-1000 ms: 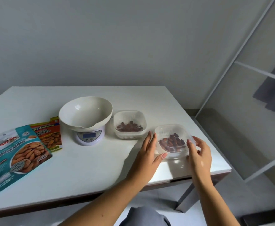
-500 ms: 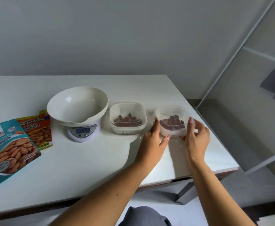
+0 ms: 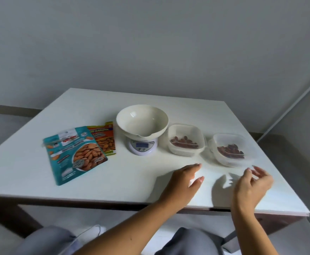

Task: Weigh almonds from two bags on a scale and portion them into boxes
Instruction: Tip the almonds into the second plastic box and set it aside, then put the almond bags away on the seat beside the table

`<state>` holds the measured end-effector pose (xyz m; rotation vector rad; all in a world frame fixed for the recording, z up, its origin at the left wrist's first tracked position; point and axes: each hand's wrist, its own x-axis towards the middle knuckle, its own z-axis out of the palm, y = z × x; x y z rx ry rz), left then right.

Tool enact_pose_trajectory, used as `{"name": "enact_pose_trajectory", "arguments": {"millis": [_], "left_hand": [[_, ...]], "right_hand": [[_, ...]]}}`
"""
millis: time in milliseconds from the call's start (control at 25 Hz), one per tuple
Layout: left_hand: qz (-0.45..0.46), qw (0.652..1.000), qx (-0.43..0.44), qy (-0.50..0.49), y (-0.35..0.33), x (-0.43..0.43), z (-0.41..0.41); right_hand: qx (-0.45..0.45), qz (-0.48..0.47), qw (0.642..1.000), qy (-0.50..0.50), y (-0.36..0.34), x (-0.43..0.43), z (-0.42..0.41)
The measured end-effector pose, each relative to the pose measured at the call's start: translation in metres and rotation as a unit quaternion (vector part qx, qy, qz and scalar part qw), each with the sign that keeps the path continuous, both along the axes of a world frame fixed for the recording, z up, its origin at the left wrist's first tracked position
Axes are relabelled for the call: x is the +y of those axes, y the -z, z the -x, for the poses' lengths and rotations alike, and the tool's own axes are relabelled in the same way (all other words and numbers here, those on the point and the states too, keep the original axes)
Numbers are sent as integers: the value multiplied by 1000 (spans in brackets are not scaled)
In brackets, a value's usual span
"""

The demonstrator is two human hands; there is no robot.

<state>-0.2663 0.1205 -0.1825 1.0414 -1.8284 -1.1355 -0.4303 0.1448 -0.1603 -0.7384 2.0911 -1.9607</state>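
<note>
Two clear plastic boxes with brown almonds stand side by side on the white table (image 3: 113, 172): one box (image 3: 186, 139) beside the scale, the other box (image 3: 232, 151) further right. A small white scale (image 3: 142, 146) carries an empty cream bowl (image 3: 142, 122). A teal almond bag (image 3: 75, 153) lies flat at the left, overlapping an orange almond bag (image 3: 104, 138). My left hand (image 3: 183, 179) hovers palm-down in front of the boxes, holding nothing. My right hand (image 3: 251, 183) is just in front of the right box, fingers spread, apart from it.
The table's front edge (image 3: 187, 205) runs just under my wrists and its right edge is close to the right box. A grey wall stands behind, and a slanted metal rail (image 3: 288, 107) at the right. My grey-clad knees show below.
Both hands have let go of the right box and drawn back toward me. The box now rests on the table beside the other one. The camera view has swung left.
</note>
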Motion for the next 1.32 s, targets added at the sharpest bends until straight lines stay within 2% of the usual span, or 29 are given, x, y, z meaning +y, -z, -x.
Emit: {"name": "enact_pose_trajectory", "arguments": {"millis": [120,240,360,400,480,560,640,760,880,960,1040,1120,1200,1320], "left_hand": [[29,999,25,-31,-2,13,-40],[122,985,8,-120,-9,12,-97],[226,921,-24,-317,-20,-3,-181],[221,892,-56,-390,-23,-9,-211],[115,849,-146,-495,-25,-19,-262],[-6,831,-240,-502,-21,-25,-301],[-64,832,-317,-451,-15,-26,-316],[-68,833,-367,-408,-11,-31,-318],[-70,835,-362,-409,-12,-41,-319],[-68,854,-318,-406,-12,-45,-324],[-58,893,-167,-414,-13,-45,-334],[-47,901,1,-430,-22,-31,-355],[-34,884,98,-455,-36,-12,-383],[-20,834,236,-498,-53,22,-445]], "right_hand": [[-10,-5,997,-76,2,3,-47],[59,-7,983,-174,2,1,-104],[108,-6,930,-351,-6,-6,-177],[130,-18,905,-404,-8,-13,-201],[192,-53,857,-476,-10,-31,-243],[208,-102,830,-508,-11,-52,-278],[209,-152,828,-498,-13,-71,-298],[221,-201,826,-478,-12,-94,-320],[103,-181,832,-514,-10,-108,-334],[-10,-157,821,-548,-8,-103,-341],[-93,-117,805,-574,-12,-92,-348],[-123,-84,782,-605,-19,-79,-370],[-105,-68,764,-633,-30,-66,-399],[-96,-80,726,-676,-42,-43,-461]]}}
